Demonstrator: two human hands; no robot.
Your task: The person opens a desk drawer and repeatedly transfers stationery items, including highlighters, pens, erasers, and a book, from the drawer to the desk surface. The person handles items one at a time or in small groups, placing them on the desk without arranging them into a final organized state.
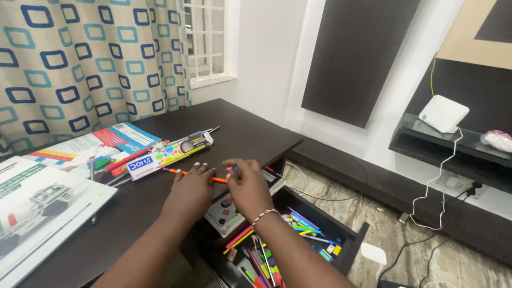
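Holding an orange pencil [198,175] crosswise between them, both hands sit at the near right edge of the dark counter [234,128], just above an open drawer [349,242]. The left hand [192,192] lies palm down with its fingers curled over the pencil's middle, so it looks closed on the shaft; the right hand [246,184] has its fingertips pinched together at the pencil's right end, on what seems to be a small blue piece, though it is too small to tell what that is. Judging by this two-handed grip, the step in hand is work on the pencil's tip or end rather than picking up or putting away. A next move would call for a steady hold by the left hand while the right fingers twist or pull with care, since the pencil is thin. Just beyond the hands, to the far left, lie a colourful pencil box [170,153] and some books [85,149]. Below them, the drawer holds many loose coloured pencils and pens [306,226].
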